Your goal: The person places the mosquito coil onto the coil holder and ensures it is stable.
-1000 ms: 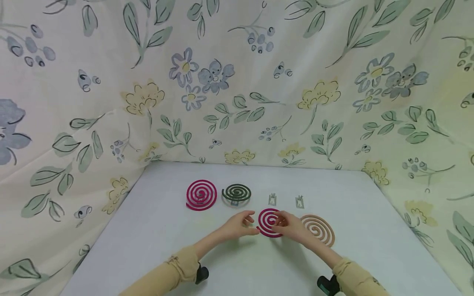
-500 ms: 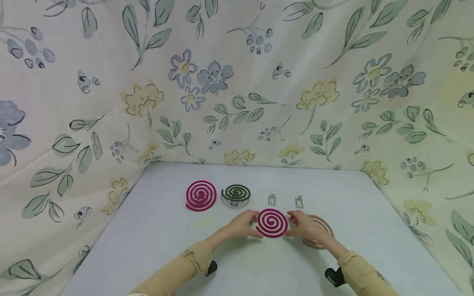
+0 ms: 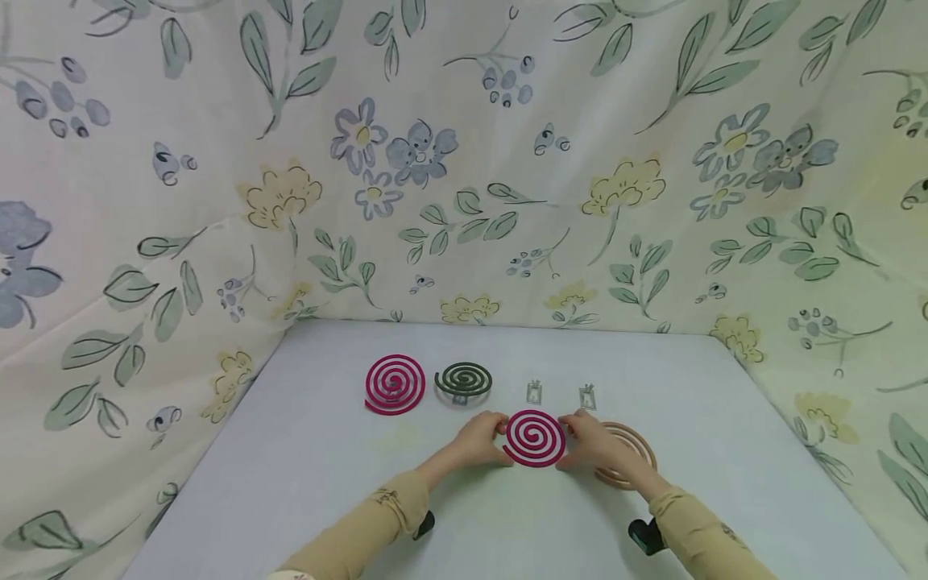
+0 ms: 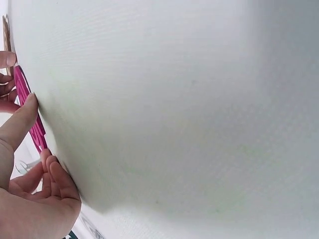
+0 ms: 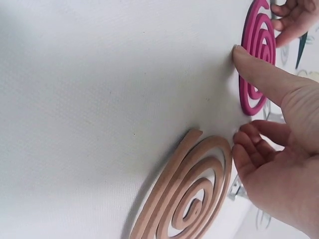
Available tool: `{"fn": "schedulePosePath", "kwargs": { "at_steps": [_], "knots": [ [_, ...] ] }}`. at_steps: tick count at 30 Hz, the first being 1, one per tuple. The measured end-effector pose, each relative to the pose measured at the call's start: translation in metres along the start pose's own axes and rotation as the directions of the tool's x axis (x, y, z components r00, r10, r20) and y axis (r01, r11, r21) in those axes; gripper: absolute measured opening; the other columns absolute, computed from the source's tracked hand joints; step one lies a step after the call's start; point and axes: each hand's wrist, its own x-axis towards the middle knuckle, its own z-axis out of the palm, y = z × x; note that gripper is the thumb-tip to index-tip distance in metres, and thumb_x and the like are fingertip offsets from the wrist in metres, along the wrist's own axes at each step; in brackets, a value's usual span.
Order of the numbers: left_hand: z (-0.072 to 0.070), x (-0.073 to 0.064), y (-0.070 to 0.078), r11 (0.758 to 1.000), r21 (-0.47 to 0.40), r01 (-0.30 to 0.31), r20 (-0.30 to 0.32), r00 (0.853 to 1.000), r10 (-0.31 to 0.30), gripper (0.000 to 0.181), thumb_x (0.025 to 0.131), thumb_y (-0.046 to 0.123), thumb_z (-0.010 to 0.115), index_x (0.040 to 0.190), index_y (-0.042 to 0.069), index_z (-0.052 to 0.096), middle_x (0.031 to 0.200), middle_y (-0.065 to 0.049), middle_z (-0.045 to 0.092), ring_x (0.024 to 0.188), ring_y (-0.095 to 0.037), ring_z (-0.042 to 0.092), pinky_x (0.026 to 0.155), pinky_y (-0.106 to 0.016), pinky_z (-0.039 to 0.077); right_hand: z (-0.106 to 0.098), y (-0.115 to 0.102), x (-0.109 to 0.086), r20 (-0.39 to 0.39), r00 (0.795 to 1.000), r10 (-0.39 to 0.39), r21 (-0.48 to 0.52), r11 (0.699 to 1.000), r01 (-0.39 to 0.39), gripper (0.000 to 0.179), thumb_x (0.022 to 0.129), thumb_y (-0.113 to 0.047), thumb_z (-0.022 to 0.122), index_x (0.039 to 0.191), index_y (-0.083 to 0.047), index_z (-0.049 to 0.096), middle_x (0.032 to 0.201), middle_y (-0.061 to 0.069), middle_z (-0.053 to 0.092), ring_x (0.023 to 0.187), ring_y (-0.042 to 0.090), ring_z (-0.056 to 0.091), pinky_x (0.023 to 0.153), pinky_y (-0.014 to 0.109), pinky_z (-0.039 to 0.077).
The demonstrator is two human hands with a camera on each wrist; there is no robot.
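Note:
A magenta mosquito coil (image 3: 532,437) lies flat between my two hands, close over the white table. My left hand (image 3: 478,441) grips its left edge, with the thumb (image 4: 31,102) at the near side and curled fingers at the far side. The opposite edge is held by my right hand (image 3: 590,441), whose thumb (image 5: 244,55) presses the near rim while its fingers curl at the far rim. Partly behind the right hand and forearm, a tan mosquito coil (image 5: 185,145) lies on the table.
Farther back, a second magenta coil (image 3: 395,383) and a dark green coil (image 3: 464,377) stand in a row, the green one raised on a small metal stand (image 3: 460,399). Two bare metal stands (image 3: 534,392) are to their right. Floral cloth (image 3: 464,242) hangs behind the table.
My right hand has let go of the magenta coil's middle and moved right to its edge. My left hand has shifted right and closed in on the left edge.

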Motion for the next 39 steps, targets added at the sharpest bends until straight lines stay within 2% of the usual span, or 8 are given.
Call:
{"fn": "schedulePosePath", "kwargs": {
  "at_steps": [6,12,19,26,29,35,39],
  "knots": [
    [0.0,0.002,-0.002,1.0,-0.006,-0.026,-0.022,0.999,0.026,0.057,0.065,0.014,0.086,0.114,-0.002,0.061,0.092,-0.008,0.061,0.078,-0.009,0.046,0.07,-0.019,0.039,0.002,-0.001,0.0,-0.011,1.0,-0.018,0.002,1.0,0.018,0.068,0.062,-0.015,0.088,0.119,0.005,0.058,0.098,0.012,0.054,0.091,0.023,0.053,0.078,0.039,0.05],
    [-0.001,-0.001,0.001,0.998,-0.051,-0.049,-0.062,0.997,0.046,0.055,0.064,0.009,0.085,0.112,-0.003,0.061,0.092,-0.013,0.063,0.074,-0.011,0.046,0.067,-0.019,0.037,0.003,0.005,0.002,-0.025,0.999,-0.039,0.012,0.999,0.039,0.065,0.062,-0.016,0.088,0.117,0.004,0.06,0.098,0.012,0.054,0.092,0.024,0.052,0.078,0.039,0.049],
    [-0.001,-0.002,0.002,0.992,-0.124,-0.022,-0.069,0.997,0.014,0.053,0.065,0.006,0.085,0.111,-0.004,0.061,0.092,-0.015,0.062,0.076,-0.016,0.049,0.067,-0.019,0.037,0.005,0.012,0.002,-0.045,0.996,-0.08,0.016,0.997,0.081,0.065,0.063,-0.02,0.088,0.117,0.003,0.06,0.095,0.01,0.053,0.09,0.021,0.051,0.075,0.034,0.046],
    [0.002,-0.002,-0.003,0.983,-0.184,-0.005,-0.072,0.997,-0.008,0.054,0.064,0.007,0.085,0.112,-0.001,0.061,0.092,-0.011,0.064,0.079,-0.017,0.052,0.069,-0.019,0.039,0.008,0.018,0.005,-0.048,0.998,-0.044,0.044,0.998,0.046,0.066,0.062,-0.025,0.088,0.117,-0.001,0.061,0.097,0.007,0.054,0.092,0.02,0.051,0.078,0.035,0.047],
    [0.002,-0.003,-0.004,0.978,-0.206,-0.021,-0.072,0.997,0.007,0.055,0.065,0.007,0.084,0.114,-0.003,0.061,0.092,-0.013,0.064,0.08,-0.019,0.053,0.069,-0.019,0.04,0.009,0.022,0.005,-0.048,0.997,-0.063,0.056,0.996,0.066,0.067,0.064,-0.029,0.088,0.118,-0.002,0.06,0.099,0.005,0.055,0.095,0.02,0.052,0.081,0.036,0.048],
    [-0.001,-0.005,-0.008,0.958,-0.283,-0.051,-0.054,0.998,0.037,0.056,0.069,0.004,0.082,0.12,-0.005,0.059,0.09,-0.017,0.066,0.078,-0.02,0.057,0.068,-0.017,0.043,0.008,0.027,0.002,-0.045,0.992,-0.122,0.08,0.989,0.125,0.069,0.067,-0.033,0.085,0.121,-0.001,0.057,0.105,0.005,0.058,0.098,0.019,0.053,0.082,0.03,0.049],
    [-0.006,-0.008,-0.008,0.921,-0.388,-0.041,-0.009,0.999,0.041,0.06,0.073,0.0,0.078,0.127,-0.003,0.053,0.09,-0.02,0.068,0.08,-0.02,0.062,0.069,-0.016,0.048,0.005,0.023,-0.005,-0.042,0.992,-0.12,0.144,0.982,0.125,0.072,0.069,-0.033,0.084,0.125,0.0,0.052,0.111,0.006,0.06,0.1,0.019,0.056,0.084,0.03,0.05]
  ]
}}
